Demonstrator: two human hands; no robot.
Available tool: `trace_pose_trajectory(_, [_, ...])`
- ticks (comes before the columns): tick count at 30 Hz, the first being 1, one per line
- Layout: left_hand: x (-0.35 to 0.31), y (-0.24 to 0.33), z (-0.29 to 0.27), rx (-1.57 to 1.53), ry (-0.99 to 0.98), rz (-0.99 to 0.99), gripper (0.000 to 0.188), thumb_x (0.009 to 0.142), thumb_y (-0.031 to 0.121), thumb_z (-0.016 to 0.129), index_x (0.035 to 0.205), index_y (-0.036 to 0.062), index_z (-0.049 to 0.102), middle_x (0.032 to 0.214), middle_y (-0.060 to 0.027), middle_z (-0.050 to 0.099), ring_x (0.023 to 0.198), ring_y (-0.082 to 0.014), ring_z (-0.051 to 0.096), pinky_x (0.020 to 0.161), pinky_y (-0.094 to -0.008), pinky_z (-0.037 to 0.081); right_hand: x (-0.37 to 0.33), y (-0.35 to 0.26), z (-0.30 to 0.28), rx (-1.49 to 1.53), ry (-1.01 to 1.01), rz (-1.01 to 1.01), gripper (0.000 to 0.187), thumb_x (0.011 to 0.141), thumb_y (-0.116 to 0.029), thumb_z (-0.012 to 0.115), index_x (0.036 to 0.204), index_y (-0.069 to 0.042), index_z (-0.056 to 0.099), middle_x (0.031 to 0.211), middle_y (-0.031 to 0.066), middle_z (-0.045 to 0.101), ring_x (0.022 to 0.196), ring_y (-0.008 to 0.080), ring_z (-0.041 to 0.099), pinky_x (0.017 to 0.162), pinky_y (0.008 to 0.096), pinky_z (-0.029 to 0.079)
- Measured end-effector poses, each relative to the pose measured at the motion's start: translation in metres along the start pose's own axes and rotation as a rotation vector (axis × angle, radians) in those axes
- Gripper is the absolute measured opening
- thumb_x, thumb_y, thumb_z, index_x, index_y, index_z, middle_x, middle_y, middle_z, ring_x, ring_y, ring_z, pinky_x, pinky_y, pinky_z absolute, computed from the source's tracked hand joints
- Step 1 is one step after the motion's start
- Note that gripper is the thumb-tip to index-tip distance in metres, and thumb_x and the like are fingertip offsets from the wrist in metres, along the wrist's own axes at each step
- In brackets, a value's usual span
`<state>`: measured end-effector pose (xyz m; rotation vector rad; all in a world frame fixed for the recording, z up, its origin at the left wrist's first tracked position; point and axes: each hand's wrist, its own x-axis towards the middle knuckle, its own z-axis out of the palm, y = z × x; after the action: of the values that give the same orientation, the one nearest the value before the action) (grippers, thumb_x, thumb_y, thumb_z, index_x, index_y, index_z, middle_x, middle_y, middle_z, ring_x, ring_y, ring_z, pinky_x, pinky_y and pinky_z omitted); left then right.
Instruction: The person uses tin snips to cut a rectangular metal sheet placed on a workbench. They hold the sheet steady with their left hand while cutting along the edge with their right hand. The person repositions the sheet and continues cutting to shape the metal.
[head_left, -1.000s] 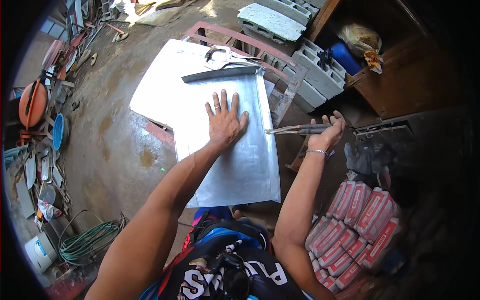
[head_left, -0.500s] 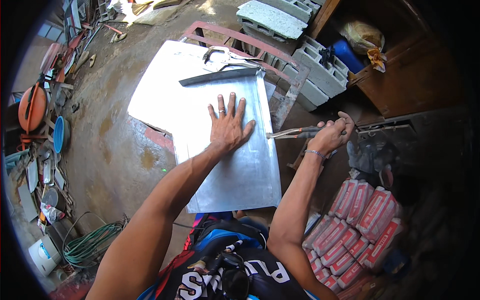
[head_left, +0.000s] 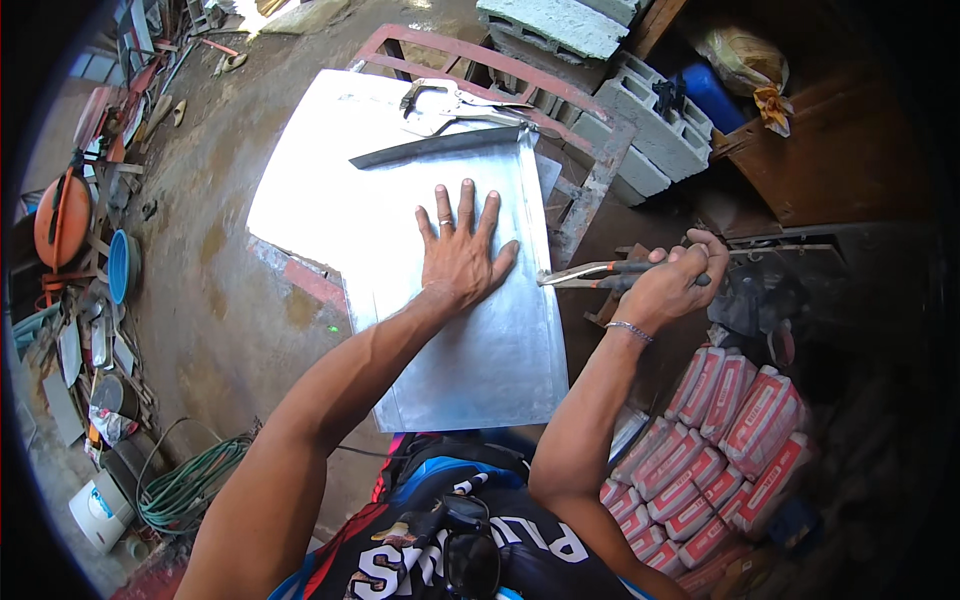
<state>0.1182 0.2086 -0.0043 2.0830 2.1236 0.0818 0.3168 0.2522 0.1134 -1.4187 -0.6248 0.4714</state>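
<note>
My left hand (head_left: pixel 462 252) lies flat with fingers spread on a shiny metal sheet (head_left: pixel 470 370), whose right edge is folded into a narrow lip. In my right hand (head_left: pixel 675 280) are long pliers (head_left: pixel 590 273) with dark and orange handles, their jaws at that right edge about level with my left thumb. Whether the jaws grip the lip tightly I cannot tell. A dark metal strip (head_left: pixel 435 147) lies across the far part of the sheet. Beyond it rests a locking C-clamp (head_left: pixel 445 105) with silver arms.
Under the sheet stands a reddish metal frame (head_left: pixel 480 62). Concrete blocks (head_left: pixel 655 120) are stacked at the far right, near a wooden cabinet (head_left: pixel 830 150). Red and white bags (head_left: pixel 700 450) are piled at the lower right. A green hose (head_left: pixel 190 490) lies coiled at left.
The handles of the pliers look more spread than before. My right hand has shifted slightly right and down; the left hand stays flat on the sheet.
</note>
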Motion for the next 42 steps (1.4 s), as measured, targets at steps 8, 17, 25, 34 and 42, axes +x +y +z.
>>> trace_pose_trajectory(8, [0.002,0.001,-0.003,0.021,0.023,0.000,0.079,0.100,0.062,0.045,0.164,0.0189,0.029,0.172,-0.0185,0.013,0.157,-0.0490,0.004,0.121,-0.0725,0.007,0.034,0.031,-0.018,0.149,0.002,0.305,0.020,0.091,-0.018,0.047,0.095,-0.008,0.064,0.079,0.0005,0.043,0.071,0.0112,0.046,0.060,0.0261,0.049])
trace_pose_trajectory(17, [-0.003,0.001,-0.002,0.045,0.070,-0.007,0.078,0.100,0.065,0.043,0.163,0.0211,0.031,0.172,-0.0166,0.017,0.158,-0.0467,0.009,0.122,-0.0696,0.007,0.046,0.034,-0.052,0.251,-0.020,0.490,0.024,0.092,-0.018,0.046,0.107,-0.018,0.064,0.093,0.0008,0.048,0.086,0.0130,0.049,0.074,0.0419,0.052])
trace_pose_trajectory(25, [-0.005,0.004,-0.003,0.040,0.047,-0.024,0.077,0.101,0.063,0.043,0.164,0.0211,0.030,0.172,-0.0159,0.018,0.158,-0.0455,0.009,0.123,-0.0680,0.008,0.031,0.039,-0.048,0.293,0.081,0.311,0.021,0.090,-0.010,0.047,0.106,-0.015,0.060,0.091,0.0007,0.047,0.077,0.0107,0.046,0.060,0.0287,0.047])
trace_pose_trajectory(34, [-0.009,0.030,0.012,-0.048,0.067,-0.103,0.076,0.104,0.051,0.040,0.165,0.0077,0.021,0.171,-0.0243,0.008,0.157,-0.0494,0.000,0.121,-0.0720,0.003,0.036,0.039,-0.039,0.282,0.120,0.294,0.016,0.090,-0.007,0.047,0.090,-0.008,0.062,0.083,0.0007,0.047,0.067,0.0099,0.042,0.051,0.0239,0.040])
trace_pose_trajectory(42, [-0.007,0.033,0.006,-0.060,-0.014,-0.128,0.077,0.104,0.049,0.039,0.165,0.0061,0.019,0.171,-0.0271,0.006,0.157,-0.0515,-0.003,0.120,-0.0733,0.002,0.014,0.009,-0.027,0.136,0.090,0.172,0.018,0.086,-0.004,0.044,0.082,-0.002,0.062,0.084,0.0032,0.053,0.063,0.0113,0.043,0.054,0.0253,0.039])
